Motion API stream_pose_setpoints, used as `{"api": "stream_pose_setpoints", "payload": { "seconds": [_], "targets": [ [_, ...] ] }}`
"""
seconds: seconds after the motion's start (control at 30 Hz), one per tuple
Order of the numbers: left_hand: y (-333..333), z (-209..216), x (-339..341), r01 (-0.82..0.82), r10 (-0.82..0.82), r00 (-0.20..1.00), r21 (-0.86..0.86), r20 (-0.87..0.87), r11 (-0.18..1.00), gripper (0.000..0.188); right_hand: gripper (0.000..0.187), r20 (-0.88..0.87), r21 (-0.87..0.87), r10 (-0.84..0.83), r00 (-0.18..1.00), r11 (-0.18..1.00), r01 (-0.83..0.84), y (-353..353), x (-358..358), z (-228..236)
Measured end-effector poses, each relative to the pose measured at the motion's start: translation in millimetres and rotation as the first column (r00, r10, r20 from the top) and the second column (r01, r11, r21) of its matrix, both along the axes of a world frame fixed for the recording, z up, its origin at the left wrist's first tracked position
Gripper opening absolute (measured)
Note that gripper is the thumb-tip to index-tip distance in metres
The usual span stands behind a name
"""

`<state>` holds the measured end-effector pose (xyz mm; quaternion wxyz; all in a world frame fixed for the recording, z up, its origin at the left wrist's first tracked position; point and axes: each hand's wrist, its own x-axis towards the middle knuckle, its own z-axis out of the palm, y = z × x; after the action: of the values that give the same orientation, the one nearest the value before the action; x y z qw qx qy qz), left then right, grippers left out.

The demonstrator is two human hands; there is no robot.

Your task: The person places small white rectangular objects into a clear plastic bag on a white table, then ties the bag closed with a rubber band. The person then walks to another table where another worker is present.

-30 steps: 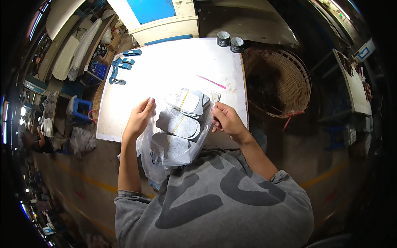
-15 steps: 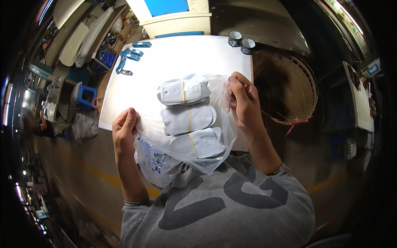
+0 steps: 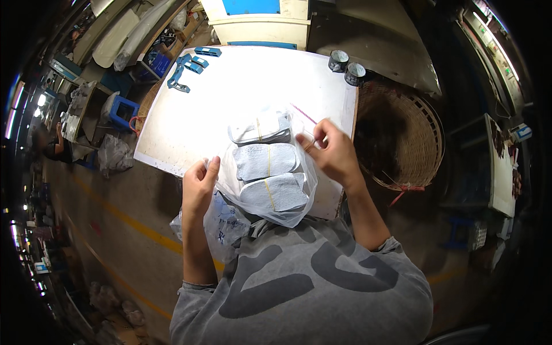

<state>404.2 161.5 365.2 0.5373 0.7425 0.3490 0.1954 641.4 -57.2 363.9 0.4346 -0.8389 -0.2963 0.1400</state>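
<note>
At the near edge of the white table (image 3: 158,141), right up against the gray shirt (image 3: 322,287), there's a clear plastic bag (image 3: 287,217) with three pale gray bundles in it, stacked in a row going away from the person. Each one has a thin yellow band around it: the near bundle (image 3: 284,192) sits a bit tilted, the middle bundle (image 3: 253,161) is just beyond it, and the far bundle (image 3: 241,133) is half washed out by the glare.

So, the hands. Left hand (image 3: 199,183) is on the bag's left side, thumb and forefinger together, pinched on the plastic, other fingers curled in. Right hand (image 3: 336,154) is over at the far right side of the bag, fingers bent, thumb poking out toward the bundles. The film's so thin and bright there that I honestly can't tell if those fingers are clamped on it or just touching. Neither hand is gripping a bundle directly.

Crumpled plastic with blue markings (image 3: 227,224) hangs just beside the left forearm. A thin pink stick (image 3: 303,113) lies just past the right hand, and two dark tape rolls sit at the far right corner.
</note>
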Motion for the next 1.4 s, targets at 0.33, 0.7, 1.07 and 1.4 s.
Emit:
{"api": "stream_pose_setpoints", "payload": {
  "seconds": [0.33, 0.7, 1.07, 1.4],
  "targets": [
    [-32.4, 11.8, 3.5, -0.058, 0.035, 0.989, 0.157, 0.145, 0.986, 0.054, 0.041, -0.356, 0.385, 0.302, 0.884, 0.910, -0.155, -5.1, 4.3, -11.2],
    [-82.8, 24.4, 43.6, 0.214, -0.303, 0.947, 0.500, 0.103, 0.839, 0.045, 0.038, -0.042, 0.497, 0.441, 0.897, 0.788, -0.364, -14.0, -23.9, 20.0],
    [-125.9, -40.3, 70.6, 0.263, -0.269, 0.962, 0.401, -0.043, 0.877, 0.020, 0.027, 0.264, 0.446, 0.475, 0.840, 0.712, -0.543, -8.2, -54.6, 13.4],
    [-125.4, -24.5, 75.6, 0.269, -0.282, 0.959, 0.440, -0.038, 0.857, 0.023, 0.027, 0.437, 0.458, 0.448, 0.780, 0.636, -0.622, 29.5, -83.1, 21.5]
  ]
}}
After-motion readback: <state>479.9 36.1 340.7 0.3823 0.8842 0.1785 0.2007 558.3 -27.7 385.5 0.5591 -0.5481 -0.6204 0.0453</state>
